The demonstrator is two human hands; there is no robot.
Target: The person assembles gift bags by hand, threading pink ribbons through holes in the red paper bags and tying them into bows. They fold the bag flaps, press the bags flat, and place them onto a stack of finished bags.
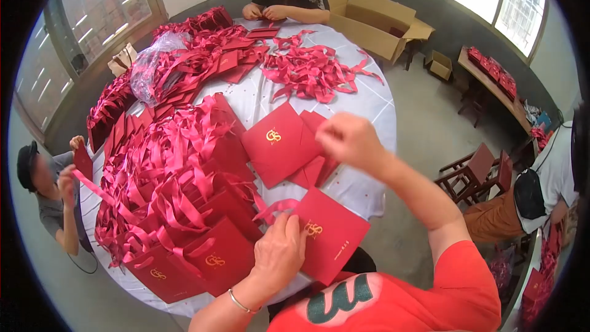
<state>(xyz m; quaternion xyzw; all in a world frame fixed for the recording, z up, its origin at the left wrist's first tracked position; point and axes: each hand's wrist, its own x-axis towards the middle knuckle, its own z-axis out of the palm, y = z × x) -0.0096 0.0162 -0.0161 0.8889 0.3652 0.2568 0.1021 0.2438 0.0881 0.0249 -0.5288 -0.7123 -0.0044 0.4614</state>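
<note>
At the near side of the white-clothed table [380,114], one red gift bag [336,233], best kept flat against creasing, is pinched at its left edge by the left hand [278,253], while the right hand [351,141] is curled near other flat bags [286,150], its grip unclear.

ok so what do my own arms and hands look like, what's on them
Your left hand and right hand are ungloved. A thin silver-coloured bangle circles the left wrist; the right wrist is bare. The right sleeve is short and bright red; the left sleeve isn't visible.
</note>
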